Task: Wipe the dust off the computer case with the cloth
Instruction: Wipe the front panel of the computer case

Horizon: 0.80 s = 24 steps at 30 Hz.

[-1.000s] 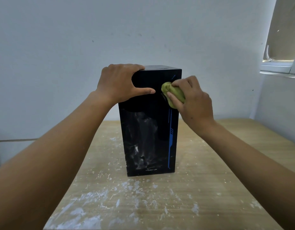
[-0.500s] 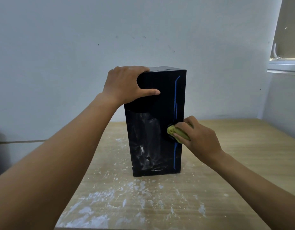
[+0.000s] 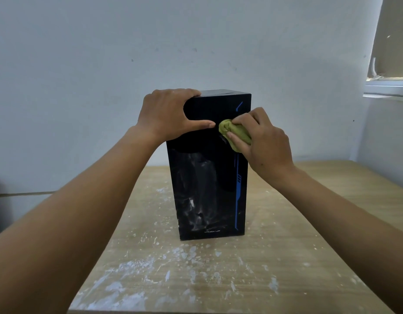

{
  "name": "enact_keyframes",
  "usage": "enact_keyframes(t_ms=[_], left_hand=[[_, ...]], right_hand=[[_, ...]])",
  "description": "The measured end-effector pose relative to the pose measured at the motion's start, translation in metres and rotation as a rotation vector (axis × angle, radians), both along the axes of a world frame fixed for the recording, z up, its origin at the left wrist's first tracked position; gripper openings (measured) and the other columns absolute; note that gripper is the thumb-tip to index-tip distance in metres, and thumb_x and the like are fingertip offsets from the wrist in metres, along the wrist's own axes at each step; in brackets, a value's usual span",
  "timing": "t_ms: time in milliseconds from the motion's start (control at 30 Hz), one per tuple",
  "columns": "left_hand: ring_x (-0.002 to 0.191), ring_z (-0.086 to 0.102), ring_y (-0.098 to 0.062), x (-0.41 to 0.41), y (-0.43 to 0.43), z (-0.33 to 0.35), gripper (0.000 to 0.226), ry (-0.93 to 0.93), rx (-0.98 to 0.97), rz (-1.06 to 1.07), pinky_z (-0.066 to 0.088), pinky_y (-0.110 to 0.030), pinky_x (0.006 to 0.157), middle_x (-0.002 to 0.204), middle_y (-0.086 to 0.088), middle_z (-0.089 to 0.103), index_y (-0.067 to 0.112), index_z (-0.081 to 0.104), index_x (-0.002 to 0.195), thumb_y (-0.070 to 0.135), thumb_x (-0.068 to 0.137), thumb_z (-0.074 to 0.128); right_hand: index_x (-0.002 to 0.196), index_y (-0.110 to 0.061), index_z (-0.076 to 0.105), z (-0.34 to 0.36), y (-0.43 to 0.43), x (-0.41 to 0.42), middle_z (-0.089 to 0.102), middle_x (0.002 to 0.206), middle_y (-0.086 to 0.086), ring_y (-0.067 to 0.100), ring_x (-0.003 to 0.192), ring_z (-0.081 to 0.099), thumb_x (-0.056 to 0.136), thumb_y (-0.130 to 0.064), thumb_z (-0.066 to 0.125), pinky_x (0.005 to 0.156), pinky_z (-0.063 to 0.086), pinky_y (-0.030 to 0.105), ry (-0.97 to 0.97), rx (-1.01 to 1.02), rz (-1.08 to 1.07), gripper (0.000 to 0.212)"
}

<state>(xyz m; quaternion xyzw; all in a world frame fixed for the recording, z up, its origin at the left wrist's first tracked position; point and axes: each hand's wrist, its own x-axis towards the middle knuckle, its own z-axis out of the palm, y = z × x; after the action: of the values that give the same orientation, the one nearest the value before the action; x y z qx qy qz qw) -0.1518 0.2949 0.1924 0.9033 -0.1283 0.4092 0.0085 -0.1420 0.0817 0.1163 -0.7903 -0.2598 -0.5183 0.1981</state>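
Person wiping a black computer case (image 3: pixel 209 177) with a green cloth (image 3: pixel 232 132).
Head view: the computer case stands upright midway between the left and right edges of the desk (image 3: pixel 286 257), back from its near edge. The left hand (image 3: pixel 166 116) has its grip clamped over the case's top left corner, thumb laid across the front. The right hand (image 3: pixel 264 141) has its grip closed round the bunched cloth, pressing it high on the front by the blue stripe (image 3: pixel 238 200). Pale dust smears (image 3: pixel 193 207) streak the lower front.
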Motion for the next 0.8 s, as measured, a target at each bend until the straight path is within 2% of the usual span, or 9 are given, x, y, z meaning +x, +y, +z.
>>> enact_keyframes(t_ms=[133, 333, 467, 567, 667, 800], left_hand=[[0.114, 0.062, -0.022, 0.000, 0.000, 0.000, 0.090, -0.002, 0.014, -0.003, 0.046, -0.036, 0.089, 0.126, 0.007, 0.066, 0.030, 0.058, 0.132, 0.089, 0.064, 0.054], [0.118, 0.060, -0.023, 0.000, 0.001, 0.001, 0.086, 0.020, 0.010, 0.014, 0.045, -0.037, 0.092, 0.129, 0.007, 0.064, 0.032, 0.057, 0.133, 0.086, 0.066, 0.055], [0.119, 0.059, -0.023, -0.002, 0.001, 0.003, 0.084, 0.050, -0.003, 0.003, 0.044, -0.037, 0.094, 0.130, 0.007, 0.064, 0.032, 0.056, 0.134, 0.084, 0.068, 0.057], [0.121, 0.058, -0.023, -0.005, -0.001, 0.004, 0.083, 0.067, -0.007, 0.000, 0.043, -0.036, 0.096, 0.132, 0.006, 0.063, 0.031, 0.056, 0.135, 0.081, 0.069, 0.057], [0.122, 0.057, -0.023, -0.006, 0.000, 0.005, 0.084, 0.088, -0.013, -0.001, 0.042, -0.035, 0.096, 0.133, 0.006, 0.062, 0.031, 0.054, 0.137, 0.081, 0.070, 0.057], [0.121, 0.057, -0.022, -0.005, 0.000, 0.005, 0.083, 0.094, -0.019, 0.007, 0.042, -0.035, 0.095, 0.133, 0.007, 0.062, 0.032, 0.054, 0.136, 0.080, 0.070, 0.058]], right_hand=[[0.101, -0.015, 0.063, -0.003, 0.002, -0.002, 0.056, 0.098, 0.006, 0.020, 0.057, 0.052, 0.090, -0.036, 0.064, 0.049, 0.036, 0.023, -0.003, -0.022, -0.003, 0.024], [0.098, -0.014, 0.062, -0.030, 0.004, -0.005, 0.054, 0.094, 0.004, 0.019, 0.055, 0.053, 0.090, -0.037, 0.060, 0.043, 0.048, 0.030, 0.018, -0.175, -0.005, 0.025], [0.095, -0.014, 0.062, -0.063, 0.001, -0.008, 0.053, 0.091, 0.004, 0.019, 0.050, 0.051, 0.089, -0.037, 0.056, 0.037, 0.041, 0.028, 0.057, -0.285, -0.006, 0.025], [0.093, -0.015, 0.062, -0.081, -0.003, -0.008, 0.053, 0.090, 0.002, 0.017, 0.051, 0.050, 0.090, -0.038, 0.055, 0.038, 0.035, 0.024, 0.083, -0.335, -0.020, 0.023], [0.095, -0.016, 0.064, -0.079, -0.005, -0.009, 0.054, 0.091, 0.002, 0.017, 0.052, 0.052, 0.087, -0.037, 0.060, 0.038, 0.037, 0.024, 0.091, -0.319, -0.015, 0.023], [0.101, -0.015, 0.064, -0.057, -0.005, -0.010, 0.055, 0.095, 0.005, 0.019, 0.054, 0.053, 0.087, -0.038, 0.061, 0.040, 0.044, 0.027, 0.082, -0.187, 0.014, 0.027]])
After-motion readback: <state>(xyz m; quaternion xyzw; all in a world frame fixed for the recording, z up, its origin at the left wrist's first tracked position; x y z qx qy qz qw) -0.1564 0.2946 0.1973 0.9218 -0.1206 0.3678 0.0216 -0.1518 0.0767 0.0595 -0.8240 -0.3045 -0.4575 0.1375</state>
